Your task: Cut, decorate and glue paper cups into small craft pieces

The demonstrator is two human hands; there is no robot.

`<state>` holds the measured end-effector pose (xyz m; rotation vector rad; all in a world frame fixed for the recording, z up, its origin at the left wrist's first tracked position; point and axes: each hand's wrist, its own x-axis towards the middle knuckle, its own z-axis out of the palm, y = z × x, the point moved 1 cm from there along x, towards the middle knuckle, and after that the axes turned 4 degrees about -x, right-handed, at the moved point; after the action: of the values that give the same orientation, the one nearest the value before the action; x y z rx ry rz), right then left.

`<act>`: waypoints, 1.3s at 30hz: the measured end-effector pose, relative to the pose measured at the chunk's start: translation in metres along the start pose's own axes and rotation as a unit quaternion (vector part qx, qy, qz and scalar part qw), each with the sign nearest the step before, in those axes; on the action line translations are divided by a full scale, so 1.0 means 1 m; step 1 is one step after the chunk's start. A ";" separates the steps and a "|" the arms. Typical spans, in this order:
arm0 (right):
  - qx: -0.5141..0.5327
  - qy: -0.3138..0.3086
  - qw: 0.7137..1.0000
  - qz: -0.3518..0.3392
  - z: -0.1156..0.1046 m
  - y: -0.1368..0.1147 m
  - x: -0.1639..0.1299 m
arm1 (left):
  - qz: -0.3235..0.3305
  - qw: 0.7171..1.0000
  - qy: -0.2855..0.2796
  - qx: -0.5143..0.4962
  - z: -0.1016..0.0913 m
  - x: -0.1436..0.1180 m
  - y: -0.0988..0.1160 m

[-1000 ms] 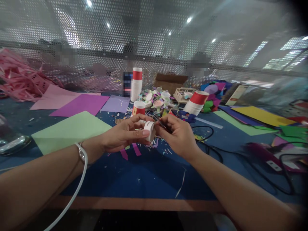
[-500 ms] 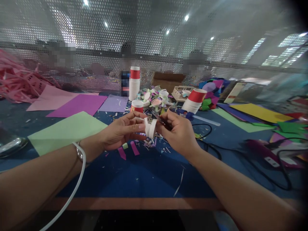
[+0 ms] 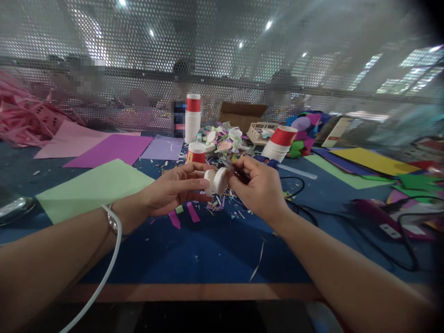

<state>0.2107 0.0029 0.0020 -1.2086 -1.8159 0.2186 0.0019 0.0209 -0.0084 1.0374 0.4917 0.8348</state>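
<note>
The grip of the left hand is pinching a white paper ring at frame centre; the right hand is pinching a second ring touching it, above the blue bench.

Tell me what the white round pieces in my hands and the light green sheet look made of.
White round pieces: likely thin matte paper, perhaps cut from a paper cup; edges look thin, no shine. Light green sheet: flat matte craft paper or thin foam; its thickness can't be judged.
</note>
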 end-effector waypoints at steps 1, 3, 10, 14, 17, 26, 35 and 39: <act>-0.004 0.002 1.000 0.000 0.000 0.000 0.000 | 0.002 1.000 -0.005 0.002 0.000 0.000 -0.001; -0.013 0.003 1.000 -0.005 0.000 -0.001 -0.001 | 0.006 1.000 -0.009 0.007 0.000 0.000 -0.002; 0.002 -0.012 0.999 -0.032 0.004 -0.002 -0.003 | 0.013 0.999 -0.036 0.024 0.003 -0.002 -0.003; 0.021 -0.027 0.999 -0.035 0.005 0.000 -0.005 | 0.030 0.997 -0.053 0.038 0.005 -0.003 -0.005; 0.027 -0.033 0.999 -0.035 0.004 0.001 -0.005 | 0.047 0.995 -0.055 0.075 0.006 -0.004 -0.005; 0.134 -0.053 0.989 0.021 0.006 0.005 0.001 | 0.022 0.999 -0.042 0.015 0.003 -0.004 -0.002; 0.360 -0.104 0.909 0.183 0.010 0.004 0.005 | -0.021 0.998 -0.004 -0.066 0.004 -0.004 0.003; 0.373 -0.126 0.896 0.206 0.009 0.002 0.005 | -0.020 0.998 -0.025 -0.051 0.003 -0.004 0.004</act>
<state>0.2051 0.0110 -0.0012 -0.9992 -1.4226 1.2446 0.0003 0.0166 -0.0035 0.9489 0.4211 0.7890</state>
